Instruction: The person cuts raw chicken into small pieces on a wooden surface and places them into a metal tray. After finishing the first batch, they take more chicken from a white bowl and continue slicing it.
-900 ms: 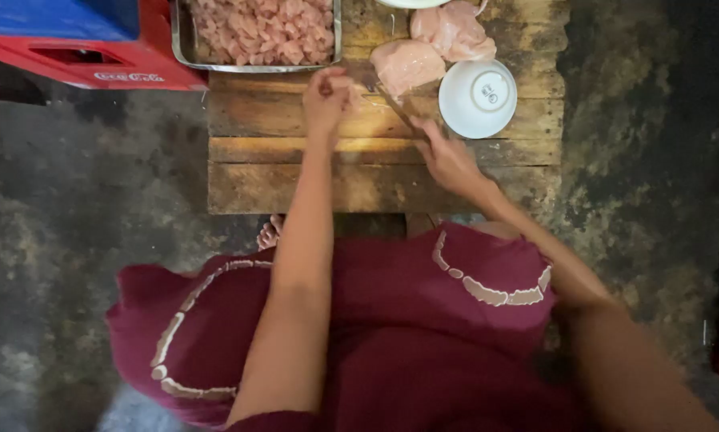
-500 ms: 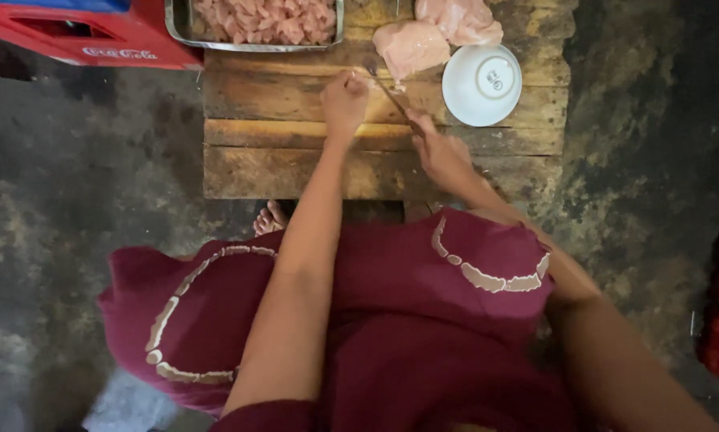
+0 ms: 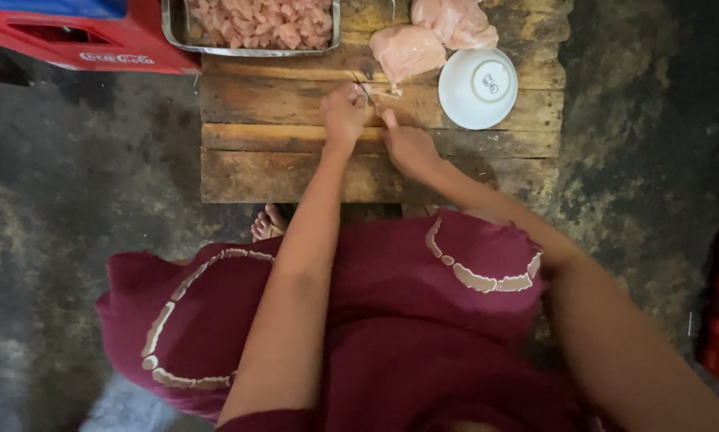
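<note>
Left hand (image 3: 344, 112) curled, pinching small raw chicken piece (image 3: 388, 94) on wooden board (image 3: 279, 100); right hand (image 3: 407, 146) gripped knife (image 3: 367, 90), blade beside piece. Chicken fillets (image 3: 407, 50) at 12 o'clock; upturned white bowl (image 3: 478, 87) at 2 o'clock.

Both bare arms stretch forward from the body and converge, hands nearly meeting. The left hand (image 3: 344, 112) sits knuckles up, fingers curled under into a loose fist, wrist straight in line with a long, almost fully extended forearm. The right hand (image 3: 407, 144) lies just beside it, slightly nearer the body, forefinger stretched forward, the other fingers folded. The right forearm angles in from the lower right, elbow bent wide.
</note>
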